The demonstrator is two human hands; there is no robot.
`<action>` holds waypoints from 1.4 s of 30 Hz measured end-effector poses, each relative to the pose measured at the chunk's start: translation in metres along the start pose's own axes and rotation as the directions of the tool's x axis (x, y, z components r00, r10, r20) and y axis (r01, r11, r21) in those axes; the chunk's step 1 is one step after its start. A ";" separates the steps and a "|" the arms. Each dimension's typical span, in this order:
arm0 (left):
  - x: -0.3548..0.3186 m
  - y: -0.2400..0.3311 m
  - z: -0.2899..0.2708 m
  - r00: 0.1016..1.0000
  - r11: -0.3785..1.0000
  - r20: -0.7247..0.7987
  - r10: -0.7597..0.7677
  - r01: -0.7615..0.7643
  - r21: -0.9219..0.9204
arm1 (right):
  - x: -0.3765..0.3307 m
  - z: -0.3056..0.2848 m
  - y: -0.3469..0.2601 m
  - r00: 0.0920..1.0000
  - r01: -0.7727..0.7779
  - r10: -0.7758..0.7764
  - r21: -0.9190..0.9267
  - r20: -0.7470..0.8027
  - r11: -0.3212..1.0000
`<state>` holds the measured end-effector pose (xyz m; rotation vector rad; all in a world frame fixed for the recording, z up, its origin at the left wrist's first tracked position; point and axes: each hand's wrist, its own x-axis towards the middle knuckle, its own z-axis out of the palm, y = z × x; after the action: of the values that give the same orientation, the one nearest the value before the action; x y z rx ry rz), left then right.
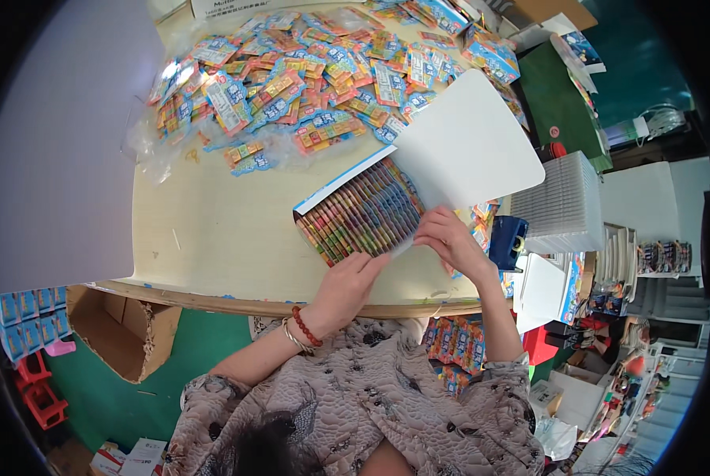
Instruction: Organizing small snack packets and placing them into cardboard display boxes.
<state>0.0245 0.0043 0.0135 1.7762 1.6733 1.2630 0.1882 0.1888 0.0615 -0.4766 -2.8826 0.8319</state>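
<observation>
An open display box (323, 193) with a blue-edged white side lies tilted on the table in front of me. Rows of small, colourful wrapped packets (363, 210) fill it, and its white lid flap (470, 143) is folded out to the far right. My left hand (347, 289), with a red bead bracelet and bangles on the wrist, grips the box's near edge, fingers closed along it. At the near right corner, my right hand (454, 244) pinches the box edge between thumb and fingers. What lies under the fingertips is hidden.
A large heap of colourful packets (291, 87) covers the far table (188, 246). To the right stand a dark blue tape dispenser (509, 242) and a stack of pale sheets (565, 202). A cardboard box (125, 333) sits on the green floor below the table's front edge.
</observation>
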 end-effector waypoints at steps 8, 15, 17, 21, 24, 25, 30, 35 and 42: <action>-0.006 -0.001 0.007 0.999 0.969 0.031 -0.029 0.020 0.248 | 0.018 0.023 0.009 1.000 0.016 -0.015 -0.164 0.005 0.986; -0.027 -0.009 0.018 0.999 0.726 0.029 0.044 -0.052 0.686 | -0.015 0.088 -0.019 0.716 -0.324 0.246 0.002 -0.653 0.946; -0.030 -0.012 0.021 0.999 0.742 0.016 0.051 -0.049 0.669 | -0.012 0.106 -0.033 0.515 -0.423 0.537 0.347 -0.669 0.837; -0.027 -0.009 0.018 0.999 0.772 0.029 0.041 -0.050 0.634 | 0.005 0.116 -0.024 0.422 -0.231 0.832 0.845 -0.360 0.483; -0.024 -0.006 0.017 0.996 0.749 0.091 0.026 -0.080 0.658 | 0.016 0.105 0.004 0.443 -0.126 0.813 0.871 -0.379 0.475; -0.022 -0.003 0.018 0.991 0.732 0.137 0.011 -0.101 0.674 | 0.016 0.100 0.015 0.442 -0.122 0.811 0.870 -0.384 0.478; 0.009 0.016 0.018 0.992 0.831 0.123 0.041 -0.103 0.546 | 0.038 0.080 0.075 0.479 -0.248 0.793 0.809 -0.376 0.533; 0.085 -0.065 -0.026 0.961 0.978 -0.267 -0.070 0.119 0.174 | 0.054 0.058 0.081 0.558 -0.391 0.698 0.600 -0.448 0.698; 0.147 -0.158 -0.024 0.976 0.698 0.097 -0.194 0.207 -0.685 | 0.069 0.073 0.092 0.545 -0.042 0.577 0.667 -0.608 0.743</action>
<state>-0.1040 0.1674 -0.0487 1.1031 1.1009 1.4975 0.1347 0.2484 -0.0488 -1.0147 -1.5927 1.1236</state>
